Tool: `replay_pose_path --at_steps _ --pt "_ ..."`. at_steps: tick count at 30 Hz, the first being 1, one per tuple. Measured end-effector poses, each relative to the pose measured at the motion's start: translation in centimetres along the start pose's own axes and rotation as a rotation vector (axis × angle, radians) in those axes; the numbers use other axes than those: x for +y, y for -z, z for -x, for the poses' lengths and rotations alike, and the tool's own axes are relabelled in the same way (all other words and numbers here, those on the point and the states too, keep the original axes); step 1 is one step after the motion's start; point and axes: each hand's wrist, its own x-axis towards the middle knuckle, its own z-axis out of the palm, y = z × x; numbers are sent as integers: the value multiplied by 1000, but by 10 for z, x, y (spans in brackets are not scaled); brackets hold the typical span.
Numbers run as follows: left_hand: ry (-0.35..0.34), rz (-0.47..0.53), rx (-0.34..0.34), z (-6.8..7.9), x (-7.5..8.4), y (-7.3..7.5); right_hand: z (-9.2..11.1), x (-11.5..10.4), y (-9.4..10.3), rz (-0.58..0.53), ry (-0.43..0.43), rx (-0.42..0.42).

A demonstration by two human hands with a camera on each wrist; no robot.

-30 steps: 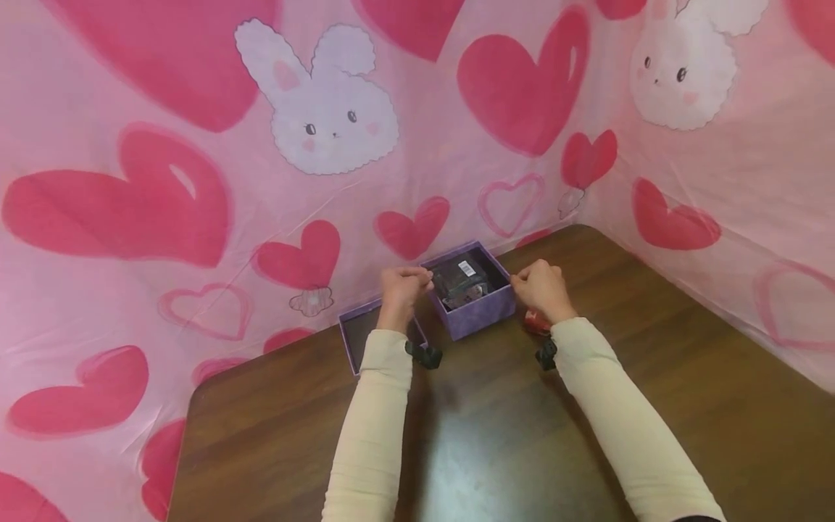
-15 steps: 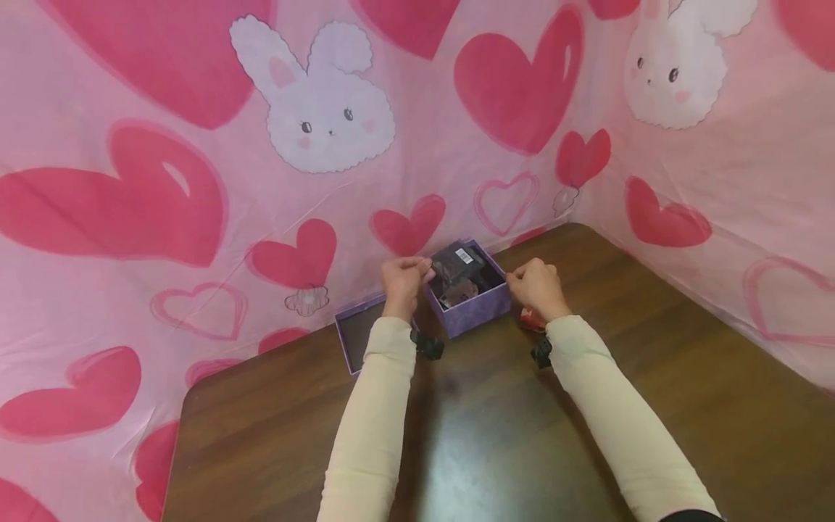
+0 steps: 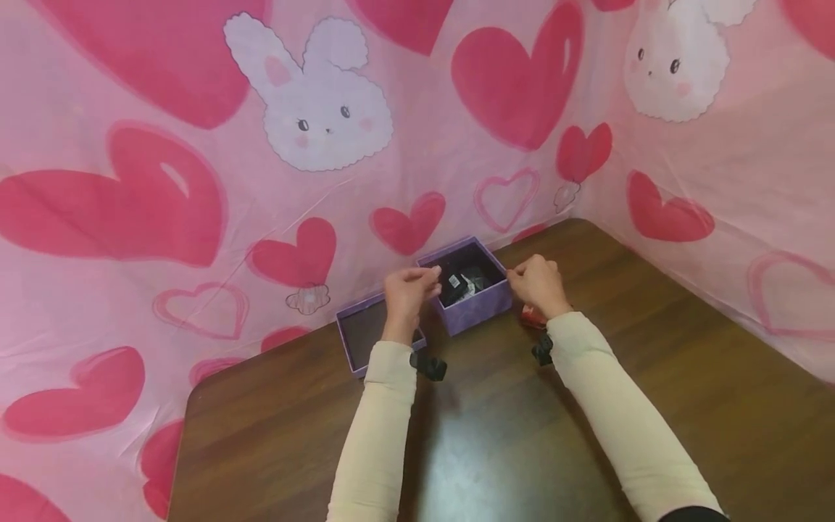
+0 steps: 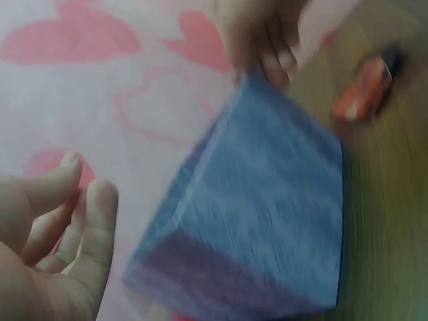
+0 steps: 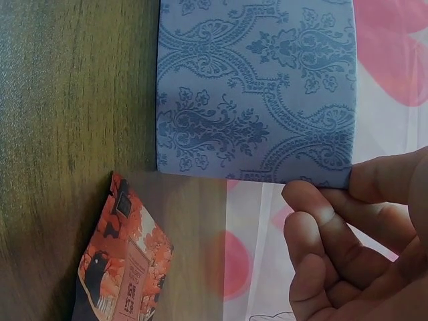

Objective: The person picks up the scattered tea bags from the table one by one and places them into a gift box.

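An open purple patterned box stands near the back edge of the table. Inside it lies a dark packet with a small white label, beside some shiny clear wrapping. My right hand pinches the box's right corner at the rim; thumb and forefinger meet there in the right wrist view. Over the box's left side hovers my left hand. In the left wrist view its loosely bent fingers hold nothing and stay apart from the box wall.
A shallow purple-edged lid lies left of the box, partly behind my left wrist. An orange-red printed packet lies on the wooden table beside the box, below my right hand. A pink heart-patterned cloth hangs behind.
The dark packet with the barcode label, lifted at the box's top beside my left hand, has dropped lower inside the box. My left hand has let go; my right hand keeps its grip on the corner.
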Motion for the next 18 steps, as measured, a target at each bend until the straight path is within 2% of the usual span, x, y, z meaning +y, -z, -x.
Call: replay_pose_path --at_steps 5,9,11,14,18 --pt "-25 26 -88 24 7 -8 0 -2 -1 -10 -11 -25" --pt "-41 52 -133 48 1 -22 -1 0 -1 -12 -13 -9" --pt "-19 42 -150 62 -8 -30 -1 1 0 -18 -18 0" --pt "52 -8 -185 81 -28 -45 -2 1 1 -18 -21 7" --pt "122 -154 -183 90 -59 -68 -1 -1 0 -8 -2 -11"
